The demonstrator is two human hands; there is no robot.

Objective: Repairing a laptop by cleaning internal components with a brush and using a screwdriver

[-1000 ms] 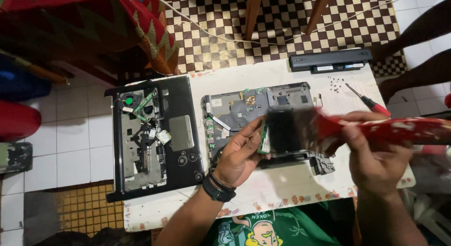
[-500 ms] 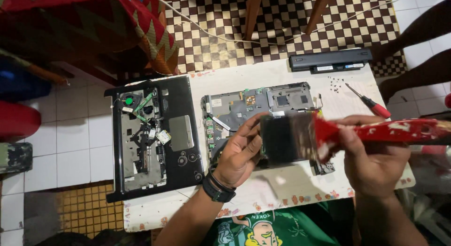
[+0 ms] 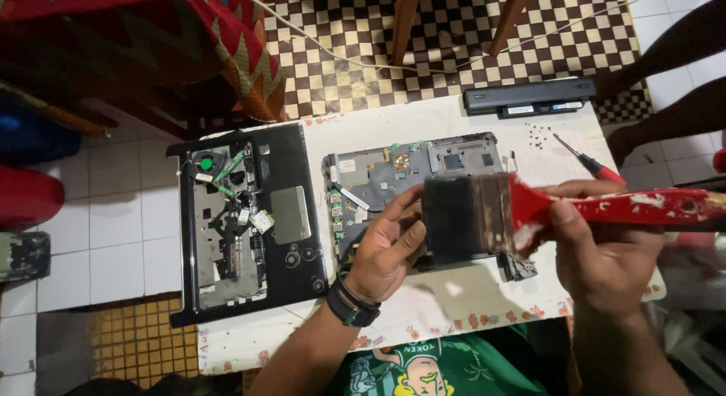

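My right hand (image 3: pixel 605 245) grips the red handle of a wide paintbrush (image 3: pixel 605 208); its dark bristles (image 3: pixel 454 218) point left and hang just above a grey laptop motherboard (image 3: pixel 393 173) on the white table (image 3: pixel 454 305). My left hand (image 3: pixel 389 248), with a black watch on the wrist, rests on the board's near edge with its fingers touching the bristles. A black laptop bottom case (image 3: pixel 242 222) with loose cables and a green-centred fan lies open at the left.
A long black battery (image 3: pixel 529 97) lies at the table's far edge. A red-handled screwdriver (image 3: pixel 594 163) and several tiny screws (image 3: pixel 538 135) sit at the far right. Chair legs (image 3: pixel 404 21) stand on a checkered floor beyond. A patterned red cloth (image 3: pixel 189 33) hangs at upper left.
The paintbrush has risen slightly and come closer to the camera, so its bristles look larger. My left hand stays at the bristles.
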